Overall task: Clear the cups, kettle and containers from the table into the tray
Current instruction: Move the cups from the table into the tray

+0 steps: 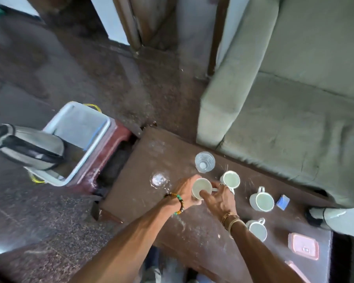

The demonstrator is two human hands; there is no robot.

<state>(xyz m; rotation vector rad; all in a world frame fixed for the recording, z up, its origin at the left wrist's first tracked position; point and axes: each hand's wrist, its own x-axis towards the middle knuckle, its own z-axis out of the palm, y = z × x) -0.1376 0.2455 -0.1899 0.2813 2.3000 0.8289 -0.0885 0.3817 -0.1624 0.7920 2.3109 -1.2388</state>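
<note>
On the brown table point(143, 193), both my hands meet at one white cup point(200, 187). My left hand point(185, 194) wraps its left side. My right hand point(220, 199) has its thumb on the near rim and fingers at the handle. Three more white cups stand to the right: one point(231, 179), another point(262, 202), a third point(256, 229) partly behind my right wrist. Two clear glasses point(204, 162) point(159, 179) stand beyond my hands. A pink-lidded container point(303, 246) lies at the near right. The steel kettle point(27, 148) stands at the near end of the pale tray point(56, 118).
The tray rests on a red stool point(114, 144) left of the table. A grey-green sofa point(284, 99) borders the table's far side. A small blue item point(283, 202) and a white and black object point(339, 220) lie at the right end. Another pink lid point(296, 270) shows at the bottom edge.
</note>
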